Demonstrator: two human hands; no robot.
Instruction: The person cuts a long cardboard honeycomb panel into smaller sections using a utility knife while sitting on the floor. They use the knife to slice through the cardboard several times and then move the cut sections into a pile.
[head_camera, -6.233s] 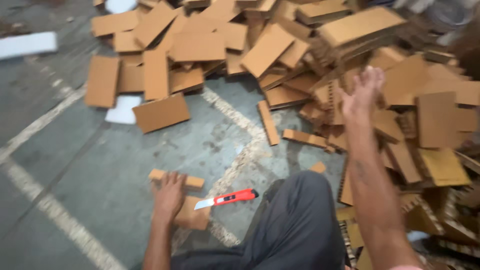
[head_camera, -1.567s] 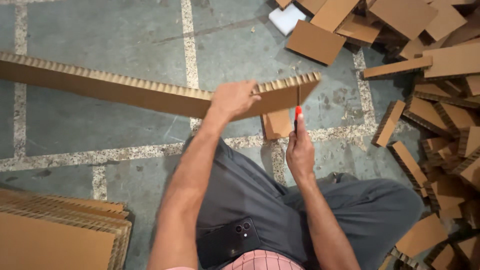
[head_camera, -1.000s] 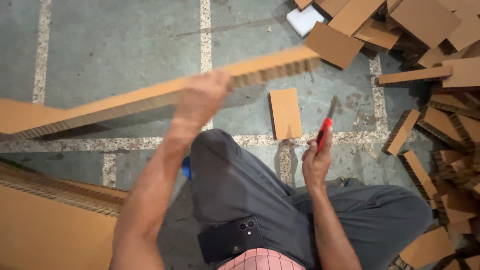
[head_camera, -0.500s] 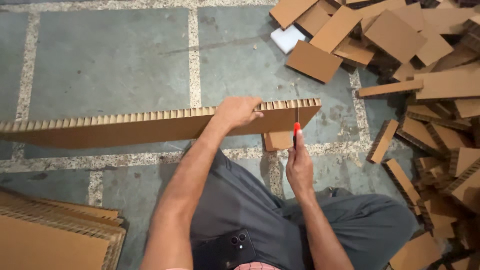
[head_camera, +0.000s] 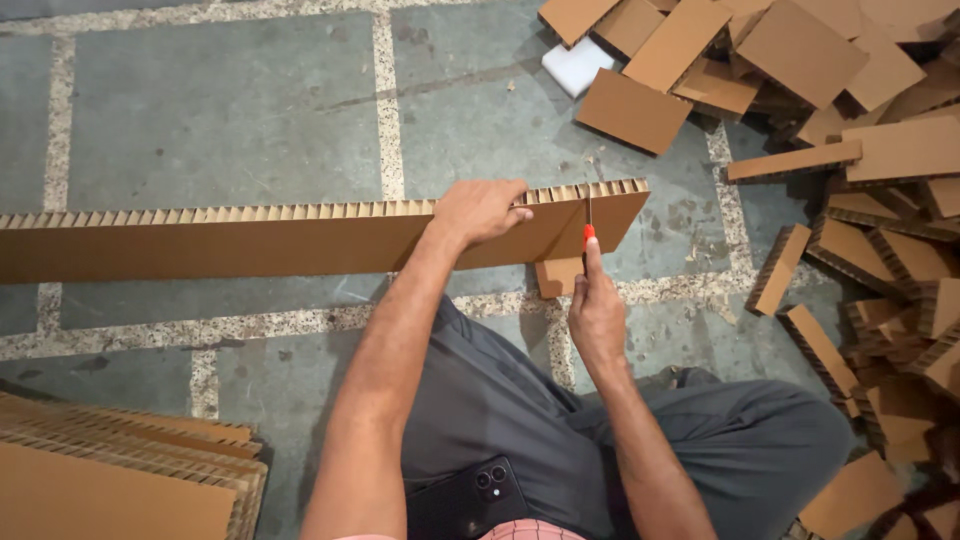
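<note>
Cardboard strip (head_camera: 250, 235) is held level above the floor (head_camera: 220, 110), left hand (head_camera: 480, 208) clamped over its top edge; right hand (head_camera: 597, 315) grips the red knife (head_camera: 588, 222), blade mid-cut near the end, so steady downward pressure looks needed

left hand (head_camera: 485, 210): clasps the long cardboard strip (head_camera: 300, 235) by its top edge
right hand (head_camera: 596, 318): grips red knife (head_camera: 588, 238), blade against the strip
floor (head_camera: 220, 110): cut cardboard pieces (head_camera: 800, 60) piled at right

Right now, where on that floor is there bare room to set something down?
Bare floor lies beyond the long strip, left of the white block. A smaller patch sits between the strip and the stack. The right side is crowded with the cut pieces.
</note>
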